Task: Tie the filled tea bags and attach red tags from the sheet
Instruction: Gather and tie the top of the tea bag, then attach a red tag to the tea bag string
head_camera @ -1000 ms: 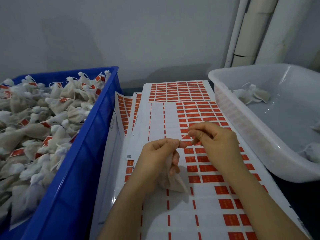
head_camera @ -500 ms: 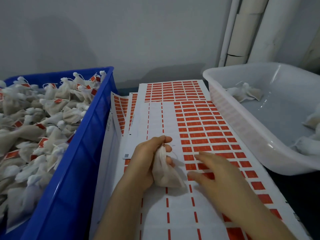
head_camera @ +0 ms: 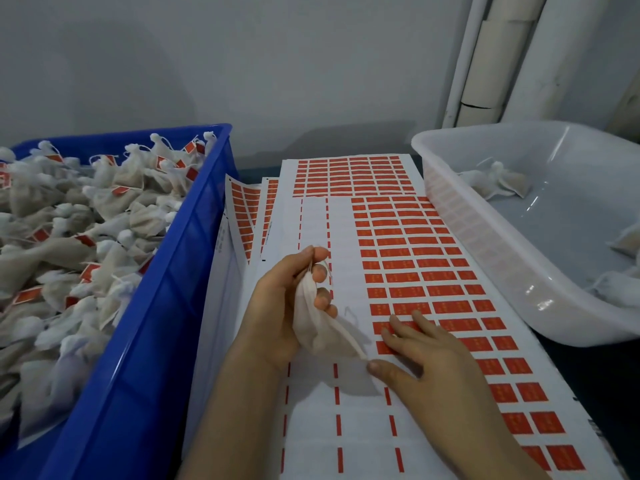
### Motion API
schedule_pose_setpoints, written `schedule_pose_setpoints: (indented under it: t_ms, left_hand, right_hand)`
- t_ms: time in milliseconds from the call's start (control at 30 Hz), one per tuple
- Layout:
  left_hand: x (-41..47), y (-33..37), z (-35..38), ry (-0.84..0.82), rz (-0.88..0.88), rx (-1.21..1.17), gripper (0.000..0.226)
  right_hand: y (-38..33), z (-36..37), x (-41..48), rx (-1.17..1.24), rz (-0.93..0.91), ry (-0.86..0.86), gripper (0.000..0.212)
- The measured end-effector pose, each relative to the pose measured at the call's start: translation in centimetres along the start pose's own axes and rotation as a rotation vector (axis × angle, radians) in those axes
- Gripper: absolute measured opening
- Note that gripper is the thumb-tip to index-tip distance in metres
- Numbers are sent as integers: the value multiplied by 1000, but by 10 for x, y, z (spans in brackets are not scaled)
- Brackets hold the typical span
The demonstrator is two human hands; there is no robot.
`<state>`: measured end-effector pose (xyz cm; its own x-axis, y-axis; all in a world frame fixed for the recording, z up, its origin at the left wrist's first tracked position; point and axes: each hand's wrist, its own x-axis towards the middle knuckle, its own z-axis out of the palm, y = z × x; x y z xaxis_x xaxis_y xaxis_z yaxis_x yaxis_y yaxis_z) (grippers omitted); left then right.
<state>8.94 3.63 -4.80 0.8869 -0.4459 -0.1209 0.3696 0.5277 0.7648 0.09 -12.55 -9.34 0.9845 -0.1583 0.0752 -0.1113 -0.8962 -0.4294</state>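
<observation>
The left hand (head_camera: 280, 306) gripped a filled tea bag (head_camera: 322, 332) by its gathered neck above the tag sheet (head_camera: 311, 410); soft and light, probably best held there. The right hand (head_camera: 426, 358) lay flat, fingers on red tags (head_camera: 446, 306).

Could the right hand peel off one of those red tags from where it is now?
Probably yes. The right hand lies open on the sheet, its fingertips already on a row of red tags with nothing over them. The left hand grips the tea bag just beside it.
</observation>
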Motion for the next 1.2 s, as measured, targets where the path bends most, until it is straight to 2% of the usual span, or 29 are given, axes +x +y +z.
schedule_pose_setpoints:
  t_ms: [267, 700, 867, 1000, 1200]
  left_hand:
    - [-1, 0, 2, -18, -5, -14, 20]
    - [-3, -1, 5, 9, -87, 112, 24]
    - [-1, -2, 6, 19, -51, 221, 19]
    - [1, -2, 7, 79, 31, 274, 22]
    - [0, 0, 11, 151, 128, 200, 19]
  right_hand:
    - [-2, -1, 1, 20, -17, -7, 48]
    - [-5, -1, -1, 18, -43, 113, 36]
    - [-5, -3, 0, 51, -5, 123, 32]
    - [-3, -7, -1, 218, 99, 198, 23]
    - [5, -13, 1, 313, 176, 264, 11]
